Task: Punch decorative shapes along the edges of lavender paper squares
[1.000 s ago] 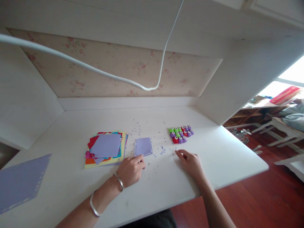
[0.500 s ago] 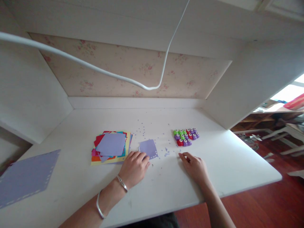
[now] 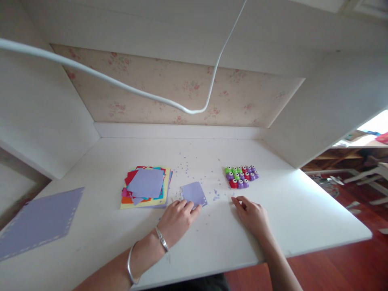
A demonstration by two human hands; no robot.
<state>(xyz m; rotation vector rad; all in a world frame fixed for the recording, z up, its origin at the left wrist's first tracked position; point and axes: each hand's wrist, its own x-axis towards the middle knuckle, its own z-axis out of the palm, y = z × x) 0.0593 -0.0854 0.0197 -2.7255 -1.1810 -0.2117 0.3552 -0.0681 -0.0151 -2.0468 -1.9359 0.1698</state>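
Note:
My left hand (image 3: 179, 216) rests on the table with its fingers curled over the near edge of a small purple paper sheet (image 3: 193, 191). Small notches or holes run along the sheet's near right edge. My right hand (image 3: 253, 214) lies to the right, thumb and forefinger drawn together on the tabletop; whether anything tiny is between them is hidden. Beyond it sit rows of small glossy green, red and purple pieces (image 3: 241, 176) with eye-like tops. Purple paper bits (image 3: 216, 195) are scattered between the sheet and these pieces.
A stack of coloured paper (image 3: 146, 184) lies left of the small sheet. At the far left, a larger purple sheet (image 3: 45, 218) has punched edges. A white cable (image 3: 136, 93) crosses overhead in front of the view. The white table (image 3: 315, 218) ends at the right above a red floor.
The small purple sheet has turned slightly under my left hand, which has shifted a little toward me. My right hand stays in nearly the same place. The whole view has shifted slightly.

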